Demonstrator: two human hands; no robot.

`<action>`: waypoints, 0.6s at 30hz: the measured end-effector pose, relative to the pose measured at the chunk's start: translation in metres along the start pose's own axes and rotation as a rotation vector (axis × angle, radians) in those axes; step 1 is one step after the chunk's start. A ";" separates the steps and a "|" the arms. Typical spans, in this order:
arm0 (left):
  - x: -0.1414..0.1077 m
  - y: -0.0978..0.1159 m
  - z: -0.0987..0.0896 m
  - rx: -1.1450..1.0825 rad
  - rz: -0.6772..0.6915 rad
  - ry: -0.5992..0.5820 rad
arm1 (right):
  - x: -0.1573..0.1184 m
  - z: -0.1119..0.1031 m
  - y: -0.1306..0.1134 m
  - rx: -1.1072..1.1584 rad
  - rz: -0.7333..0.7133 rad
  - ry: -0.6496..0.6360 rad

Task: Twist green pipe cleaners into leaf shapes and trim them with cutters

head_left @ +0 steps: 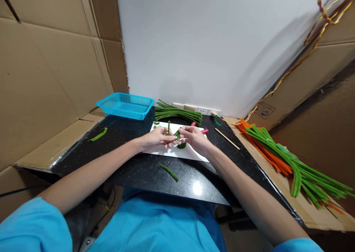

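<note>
Over a white board [163,151], my left hand [155,137] has its fingers closed on a short green pipe cleaner [169,127] that sticks upward. My right hand [194,138] pinches a bent green pipe cleaner [176,134] close to the left fingertips. Under the right hand, more curled green pieces [182,146] lie on the board. Red handles [204,131], apparently of scissors, show behind the right hand; the rest is hidden. A few small green bits [156,123] lie at the board's far left corner. One straight green piece [169,172] rests on the black tabletop in front.
A blue plastic basket [122,106] stands at the back left, beside a bundle of green stems [177,113] along the wall. Right of the board lies a wooden stick [227,139]. Green [288,156] and orange bundles [266,148] lie on cardboard. A light-green strip [99,135] is at left.
</note>
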State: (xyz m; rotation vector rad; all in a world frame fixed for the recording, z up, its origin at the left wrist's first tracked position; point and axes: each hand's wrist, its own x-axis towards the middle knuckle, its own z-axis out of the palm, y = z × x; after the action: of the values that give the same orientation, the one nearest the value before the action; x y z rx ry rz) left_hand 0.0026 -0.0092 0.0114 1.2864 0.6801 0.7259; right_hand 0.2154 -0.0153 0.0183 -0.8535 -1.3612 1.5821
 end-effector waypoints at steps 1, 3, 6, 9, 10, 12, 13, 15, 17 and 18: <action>0.000 0.000 0.000 -0.001 0.000 0.002 | 0.000 0.000 0.000 0.001 0.003 -0.002; 0.001 0.000 0.000 -0.001 0.002 0.001 | 0.001 0.000 0.000 0.001 0.003 0.000; 0.000 0.001 0.000 0.007 0.012 -0.002 | 0.001 -0.002 -0.001 0.000 0.001 0.019; -0.001 0.002 0.001 0.022 0.031 0.010 | 0.001 -0.003 -0.002 -0.004 -0.011 0.046; -0.001 0.001 0.001 0.028 0.043 0.016 | 0.000 -0.003 -0.002 -0.007 -0.023 0.058; 0.000 0.000 0.003 0.042 0.081 0.030 | -0.001 -0.003 -0.002 -0.015 -0.056 0.089; 0.001 -0.002 0.004 0.051 0.105 0.039 | -0.001 -0.003 -0.002 -0.019 -0.075 0.106; 0.003 -0.004 0.008 0.071 0.166 0.061 | -0.002 -0.002 -0.002 -0.027 -0.103 0.136; 0.005 -0.006 0.010 0.113 0.251 0.087 | -0.002 -0.002 -0.002 -0.031 -0.110 0.149; 0.006 -0.007 0.011 0.133 0.290 0.099 | -0.002 -0.001 -0.001 -0.032 -0.105 0.149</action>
State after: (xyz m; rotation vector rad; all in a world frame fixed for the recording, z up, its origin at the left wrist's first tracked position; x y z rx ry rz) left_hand 0.0156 -0.0121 0.0057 1.4970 0.6360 0.9988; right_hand 0.2179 -0.0169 0.0193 -0.8864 -1.3060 1.3921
